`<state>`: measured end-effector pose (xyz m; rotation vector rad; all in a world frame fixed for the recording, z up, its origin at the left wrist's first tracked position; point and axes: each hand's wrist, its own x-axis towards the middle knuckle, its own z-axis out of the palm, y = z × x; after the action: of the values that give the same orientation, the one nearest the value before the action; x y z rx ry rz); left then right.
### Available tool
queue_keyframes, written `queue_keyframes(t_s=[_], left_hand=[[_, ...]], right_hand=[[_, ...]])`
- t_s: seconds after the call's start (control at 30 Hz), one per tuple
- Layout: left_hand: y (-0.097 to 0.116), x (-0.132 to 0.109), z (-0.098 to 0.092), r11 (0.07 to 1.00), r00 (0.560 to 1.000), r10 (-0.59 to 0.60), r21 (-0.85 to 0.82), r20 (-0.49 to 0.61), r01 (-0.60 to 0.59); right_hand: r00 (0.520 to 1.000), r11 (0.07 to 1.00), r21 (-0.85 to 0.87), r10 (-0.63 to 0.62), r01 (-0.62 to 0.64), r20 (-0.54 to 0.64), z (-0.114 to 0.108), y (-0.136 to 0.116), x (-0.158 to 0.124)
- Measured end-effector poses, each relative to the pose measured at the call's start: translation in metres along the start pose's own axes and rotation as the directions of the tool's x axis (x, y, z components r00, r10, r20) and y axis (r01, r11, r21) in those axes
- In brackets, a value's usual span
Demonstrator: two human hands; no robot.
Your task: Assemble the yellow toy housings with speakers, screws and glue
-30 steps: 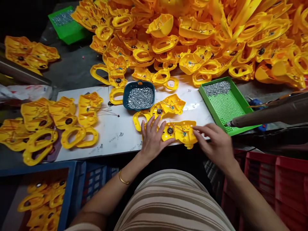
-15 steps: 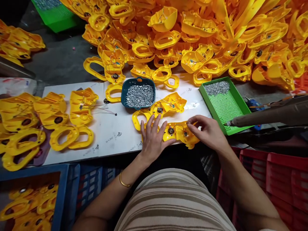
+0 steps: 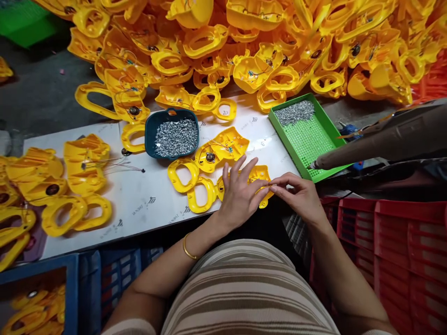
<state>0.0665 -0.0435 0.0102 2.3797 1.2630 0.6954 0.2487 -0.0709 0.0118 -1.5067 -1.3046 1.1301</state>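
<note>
My left hand (image 3: pixel 239 197) lies over the nearer yellow plastic shell (image 3: pixel 260 172), hiding its middle. Its thumb and index finger pinch together at the shell's right end, while the other fingers spread upward. There the fingertips of my right hand (image 3: pixel 302 195) meet them, thumb and index pressed together. Whatever is between the fingertips is too small to make out. Just behind lies a second yellow shell (image 3: pixel 232 143) with a round black speaker (image 3: pixel 210 157) and thin wires inside.
A dark blue basin (image 3: pixel 149 135) of small screws stands behind to the left. To the right is a green perforated tray (image 3: pixel 296 160) with more screws, a dark tool (image 3: pixel 377 139) reaching over it. Yellow shells (image 3: pixel 206 39) pile up behind; red crates (image 3: pixel 394 242) stand at right.
My left hand has shifted right along the shell, and its thumb and index finger now meet my right fingertips. The right fingertips moved off the shell's upper edge. The view has swung right.
</note>
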Motion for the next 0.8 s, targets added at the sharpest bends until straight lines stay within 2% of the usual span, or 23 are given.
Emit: queue_keyframes(t_s=[0.23, 0.37, 0.53, 0.6, 0.7, 0.8], left_hand=[[0.001, 0.004, 0.009, 0.997, 0.999, -0.029, -0.069, -0.023, 0.027], [0.004, 0.006, 0.009, 0.995, 0.994, -0.062, -0.086, -0.086, 0.055], [0.008, 0.006, 0.011, 0.989, 0.989, -0.134, -0.069, -0.055, 0.13], [0.009, 0.005, 0.013, 0.989, 0.989, -0.142, -0.046, -0.039, 0.14], [0.01, 0.003, 0.014, 0.991, 0.991, -0.133, -0.019, -0.011, 0.133], [0.01, 0.004, 0.016, 0.991, 0.991, -0.131, 0.005, 0.016, 0.131]], right_hand=[[0.997, 0.998, 0.002, -0.069, 0.069, -0.019, -0.004, 0.004, -0.001], [0.992, 0.989, -0.11, -0.105, 0.098, -0.062, 0.0, 0.001, -0.002], [0.969, 0.947, -0.286, -0.193, 0.144, -0.154, -0.002, 0.004, -0.007], [0.978, 0.958, -0.273, -0.138, 0.092, -0.156, -0.004, 0.011, -0.01], [0.998, 0.983, -0.183, -0.01, -0.002, -0.064, -0.004, 0.022, -0.016], [1.0, 0.989, -0.142, 0.029, -0.028, 0.004, 0.002, 0.028, -0.018]])
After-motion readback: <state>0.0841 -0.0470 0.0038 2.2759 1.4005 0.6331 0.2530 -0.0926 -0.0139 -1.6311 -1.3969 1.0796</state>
